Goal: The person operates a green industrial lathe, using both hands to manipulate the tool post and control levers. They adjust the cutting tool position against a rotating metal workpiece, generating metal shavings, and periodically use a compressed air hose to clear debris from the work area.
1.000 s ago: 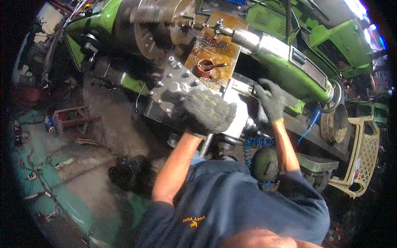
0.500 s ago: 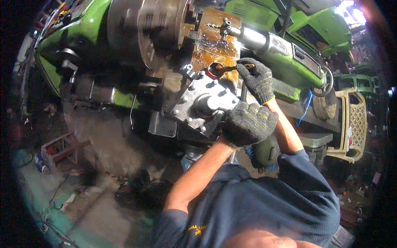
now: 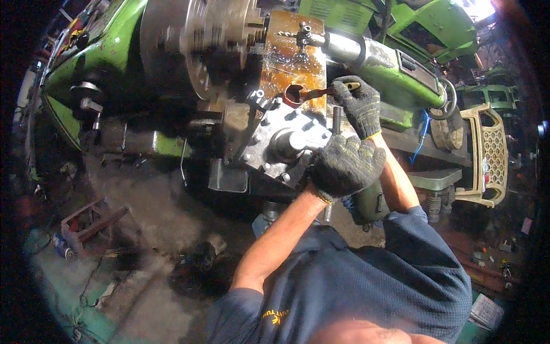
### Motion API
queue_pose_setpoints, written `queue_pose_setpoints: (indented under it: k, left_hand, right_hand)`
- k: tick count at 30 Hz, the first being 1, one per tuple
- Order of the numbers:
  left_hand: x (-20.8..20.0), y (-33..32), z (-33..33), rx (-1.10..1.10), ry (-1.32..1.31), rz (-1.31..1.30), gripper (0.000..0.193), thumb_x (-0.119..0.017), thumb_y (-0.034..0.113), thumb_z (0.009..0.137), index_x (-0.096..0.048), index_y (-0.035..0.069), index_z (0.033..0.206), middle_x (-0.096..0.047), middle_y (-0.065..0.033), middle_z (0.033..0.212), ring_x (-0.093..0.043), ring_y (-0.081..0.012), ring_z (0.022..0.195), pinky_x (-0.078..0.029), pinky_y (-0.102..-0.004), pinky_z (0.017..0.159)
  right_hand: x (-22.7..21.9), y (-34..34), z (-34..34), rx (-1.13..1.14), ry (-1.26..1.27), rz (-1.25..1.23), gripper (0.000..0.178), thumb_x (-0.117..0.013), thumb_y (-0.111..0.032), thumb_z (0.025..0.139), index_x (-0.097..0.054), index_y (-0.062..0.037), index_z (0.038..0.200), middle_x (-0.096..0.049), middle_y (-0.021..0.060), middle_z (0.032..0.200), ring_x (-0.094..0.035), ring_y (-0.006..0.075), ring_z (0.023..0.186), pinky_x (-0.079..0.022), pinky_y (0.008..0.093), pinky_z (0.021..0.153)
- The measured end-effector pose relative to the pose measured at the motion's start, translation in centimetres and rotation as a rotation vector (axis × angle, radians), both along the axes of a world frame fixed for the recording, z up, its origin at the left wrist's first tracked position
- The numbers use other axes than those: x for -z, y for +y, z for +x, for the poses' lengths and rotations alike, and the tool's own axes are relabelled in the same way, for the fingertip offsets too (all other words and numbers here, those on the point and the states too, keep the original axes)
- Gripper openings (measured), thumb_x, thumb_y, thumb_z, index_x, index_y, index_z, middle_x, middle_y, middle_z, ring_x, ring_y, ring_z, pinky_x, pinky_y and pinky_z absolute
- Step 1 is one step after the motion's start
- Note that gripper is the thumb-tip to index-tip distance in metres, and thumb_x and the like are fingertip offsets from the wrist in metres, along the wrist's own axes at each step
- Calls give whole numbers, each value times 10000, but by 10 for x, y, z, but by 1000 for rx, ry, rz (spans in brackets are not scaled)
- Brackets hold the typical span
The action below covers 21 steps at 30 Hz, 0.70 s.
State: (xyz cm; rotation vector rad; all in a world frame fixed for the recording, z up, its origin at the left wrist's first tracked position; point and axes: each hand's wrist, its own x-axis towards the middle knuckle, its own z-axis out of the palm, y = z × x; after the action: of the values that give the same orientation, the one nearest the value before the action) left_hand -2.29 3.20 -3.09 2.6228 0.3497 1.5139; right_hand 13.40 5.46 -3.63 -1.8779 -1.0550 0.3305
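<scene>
Knit-gloved left hand (image 3: pixel 345 165) clenches tool-post handle (image 3: pixel 336 121); right hand (image 3: pixel 361 105) pinches boring tool (image 3: pixel 309 92); glove could snag in chuck (image 3: pixel 197 43).

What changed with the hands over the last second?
The right hand left the lathe's green tailstock and now pinches a small tool at the toolpost. The left hand shifted rightward along the toolpost. Both remain gloved; the chuck looks unchanged.

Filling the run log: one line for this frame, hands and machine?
left hand: gloved, on tool post handle | right hand: gloved, gripping small tool at rusty workpiece | lathe chuck: blurred
</scene>
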Motion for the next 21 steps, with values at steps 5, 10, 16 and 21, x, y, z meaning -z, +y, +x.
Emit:
queue_pose_setpoints:
  k: [5,10,16,21]
  left_hand:
    - [3,-3,1,17,58,-23,91,-724,267,798,-660,206,816,-542,-5,673,-577,-207,612,-434,-398,515]
    - [-9,-1,-5,-37,77,-12,106,-703,271,836,-658,180,805,-569,-25,698,-591,-226,650,-442,-410,551]
    - [-40,-10,-27,2,280,-281,213,-740,314,823,-712,150,956,-667,-69,880,-642,-296,852,-485,-495,775]
    - [-29,-1,-116,-108,95,-216,321,-723,302,842,-696,136,1117,-649,-88,1077,-632,-333,1041,-478,-484,963]
  right_hand:
    - [5,-9,13,48,-105,-7,217,-727,-268,932,-756,-58,978,-751,91,788,-707,130,713,-551,320,675]
    - [18,-15,21,49,-139,78,208,-726,-284,931,-758,-85,985,-750,108,802,-729,162,737,-557,334,687]
    - [11,-1,18,40,-19,255,189,-733,-245,946,-762,-81,1034,-774,67,857,-732,121,778,-564,292,704]
    - [-12,53,6,12,-56,279,224,-717,-244,959,-759,-63,1086,-783,85,919,-740,129,835,-570,287,758]
